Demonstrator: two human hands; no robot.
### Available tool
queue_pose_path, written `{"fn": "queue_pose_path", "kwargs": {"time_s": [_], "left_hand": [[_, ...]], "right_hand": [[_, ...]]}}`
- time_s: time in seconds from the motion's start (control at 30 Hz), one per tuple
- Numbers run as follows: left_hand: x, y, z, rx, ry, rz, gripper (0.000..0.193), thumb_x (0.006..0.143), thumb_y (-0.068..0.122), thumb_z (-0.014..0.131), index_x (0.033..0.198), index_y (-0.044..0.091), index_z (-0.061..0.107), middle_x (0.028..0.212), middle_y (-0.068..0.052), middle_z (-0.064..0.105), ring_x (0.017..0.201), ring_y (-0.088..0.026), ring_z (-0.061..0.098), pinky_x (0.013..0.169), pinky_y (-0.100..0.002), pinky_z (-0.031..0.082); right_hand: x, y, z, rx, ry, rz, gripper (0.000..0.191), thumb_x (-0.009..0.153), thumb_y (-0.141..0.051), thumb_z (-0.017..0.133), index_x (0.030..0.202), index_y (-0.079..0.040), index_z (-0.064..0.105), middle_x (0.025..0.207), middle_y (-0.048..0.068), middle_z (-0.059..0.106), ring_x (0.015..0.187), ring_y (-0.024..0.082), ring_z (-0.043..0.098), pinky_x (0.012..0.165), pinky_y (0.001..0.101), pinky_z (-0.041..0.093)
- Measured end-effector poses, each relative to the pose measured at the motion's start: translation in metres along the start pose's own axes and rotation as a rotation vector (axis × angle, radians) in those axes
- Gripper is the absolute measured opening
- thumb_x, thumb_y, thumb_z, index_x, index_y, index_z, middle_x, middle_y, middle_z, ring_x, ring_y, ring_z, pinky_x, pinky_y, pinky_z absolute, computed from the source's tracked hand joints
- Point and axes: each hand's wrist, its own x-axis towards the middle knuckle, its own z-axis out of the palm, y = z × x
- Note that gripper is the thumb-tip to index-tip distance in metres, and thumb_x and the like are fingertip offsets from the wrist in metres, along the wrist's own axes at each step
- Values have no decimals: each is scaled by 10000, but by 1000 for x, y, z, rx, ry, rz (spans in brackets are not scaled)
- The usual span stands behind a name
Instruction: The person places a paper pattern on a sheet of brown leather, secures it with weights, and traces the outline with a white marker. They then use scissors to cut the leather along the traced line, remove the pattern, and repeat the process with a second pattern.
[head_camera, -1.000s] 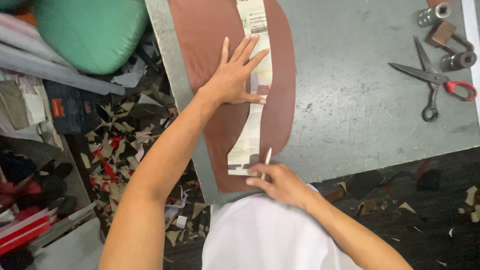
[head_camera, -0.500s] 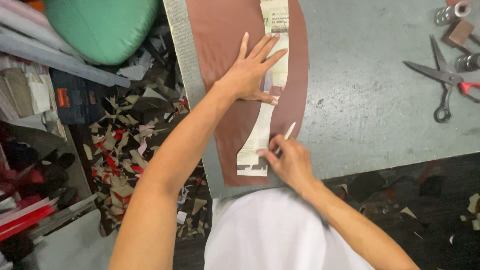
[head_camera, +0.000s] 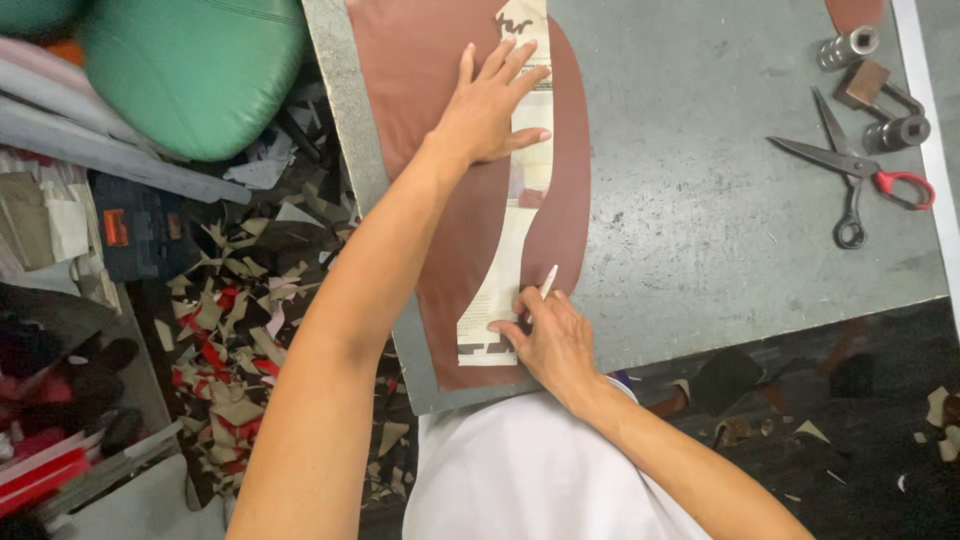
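Tracing a paper pattern onto brown leather

The right hand (head_camera: 555, 340), nearest, pinches a white pen (head_camera: 547, 281), its tip at the right edge of the paper pattern (head_camera: 505, 270); farther up, the left hand (head_camera: 490, 100) lies flat, fingers spread, pinning it to the leather (head_camera: 420, 150); steady pressure should keep the line true

At your two o'clock, a pair of scissors (head_camera: 856, 172) with one red handle loop lies open-bladed on the grey table (head_camera: 700, 180). Just beyond them, two small metal cylinders (head_camera: 848, 47) flank a little brown block (head_camera: 866, 82). At ten o'clock sits a green cushion (head_camera: 195, 70) over grey bars (head_camera: 95, 150). At your eight o'clock, red, tan and cream offcuts (head_camera: 225, 350) litter the dark floor (head_camera: 860, 440).
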Motion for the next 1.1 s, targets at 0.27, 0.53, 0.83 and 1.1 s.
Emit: {"fn": "queue_pose_path", "kwargs": {"time_s": [0.27, 0.53, 0.83, 1.1], "left_hand": [[-3, 0, -8, 59, -70, -148, 989, 784, 654, 817, 1539, 164, 407, 1633, -116, 305, 1507, -351, 232, 1131, -753, 152], [-12, -4, -11, 32, -100, -163, 1112, 670, 661, 892, 1532, 144, 414, 1637, -110, 291, 1504, -335, 245, 1134, -765, 146], [-11, -4, -14, -18, -94, -199, 1156, 623, 621, 932, 1539, 156, 403, 1655, -126, 240, 1528, -332, 174, 1143, -765, 136], [0, -5, -22, 37, -145, -205, 1258, 530, 671, 940, 1521, 164, 354, 1640, -161, 207, 1512, -377, 142, 1119, -757, 117]], "right_hand": [[-3, 4, -1, 20, -8, -7, 452, 734, -405, 885, 897, -96, 599, 780, 47, 638, 774, 244, 622, 617, 413, 503], [-4, 3, -1, -6, -56, -35, 480, 696, -393, 902, 922, -100, 597, 790, 22, 644, 800, 236, 617, 631, 417, 492], [-4, -3, -2, -5, -40, -54, 500, 681, -393, 910, 920, -91, 592, 793, 37, 627, 781, 241, 604, 630, 420, 488], [-2, -6, -4, -25, -64, -29, 506, 680, -396, 913, 917, -94, 583, 757, 47, 619, 787, 251, 603, 617, 426, 484]]}}
